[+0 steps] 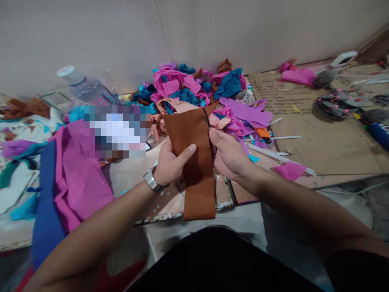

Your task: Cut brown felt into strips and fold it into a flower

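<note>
Several rows of small dark print [278,97] are running across the upper left part of the brown cardboard sheet [322,150] on the right — they are resembling Chinese characters, but are showing too small and blurred for any word to be read.

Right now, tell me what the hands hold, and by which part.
The left hand holds a brown strip by its left edge, thumb across the front. The right hand is at its right edge; its hold cannot be told.
</note>
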### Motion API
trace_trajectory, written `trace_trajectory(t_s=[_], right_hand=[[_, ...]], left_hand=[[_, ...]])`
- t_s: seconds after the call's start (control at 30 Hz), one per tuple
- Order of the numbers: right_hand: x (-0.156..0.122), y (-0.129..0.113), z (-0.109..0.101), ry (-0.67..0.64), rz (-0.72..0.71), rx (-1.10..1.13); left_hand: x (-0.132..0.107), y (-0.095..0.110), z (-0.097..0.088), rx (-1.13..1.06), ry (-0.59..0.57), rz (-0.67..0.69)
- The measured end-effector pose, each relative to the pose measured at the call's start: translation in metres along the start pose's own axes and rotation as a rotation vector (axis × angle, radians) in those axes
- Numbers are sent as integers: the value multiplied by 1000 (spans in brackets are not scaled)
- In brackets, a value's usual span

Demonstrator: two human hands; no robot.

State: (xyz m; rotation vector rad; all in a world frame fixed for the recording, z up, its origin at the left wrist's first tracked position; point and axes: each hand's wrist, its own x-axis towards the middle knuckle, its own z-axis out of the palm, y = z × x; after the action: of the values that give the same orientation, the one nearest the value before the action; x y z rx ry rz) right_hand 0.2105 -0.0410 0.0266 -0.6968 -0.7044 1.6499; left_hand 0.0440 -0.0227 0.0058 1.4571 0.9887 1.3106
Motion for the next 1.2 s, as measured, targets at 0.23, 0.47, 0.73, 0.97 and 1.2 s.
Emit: trace_trajectory(t_s=[0.23, 0.47, 0.73, 0.97, 1.2], right_hand=[[0, 0, 1, 3, -12, 38], [1, 1, 1, -11, -9, 26], [1, -4, 0, 45, -34, -81], [5, 0, -4, -34, -78, -177], [2, 3, -5, -135, 74, -533]], left_hand=[[0, 3, 2, 30, 8, 49], [0, 1, 1, 48, 10, 38], [16, -1, -14, 94, 49, 102], [27, -7, -23, -5, 179, 26], [33, -8, -25, -51, 198, 65]])
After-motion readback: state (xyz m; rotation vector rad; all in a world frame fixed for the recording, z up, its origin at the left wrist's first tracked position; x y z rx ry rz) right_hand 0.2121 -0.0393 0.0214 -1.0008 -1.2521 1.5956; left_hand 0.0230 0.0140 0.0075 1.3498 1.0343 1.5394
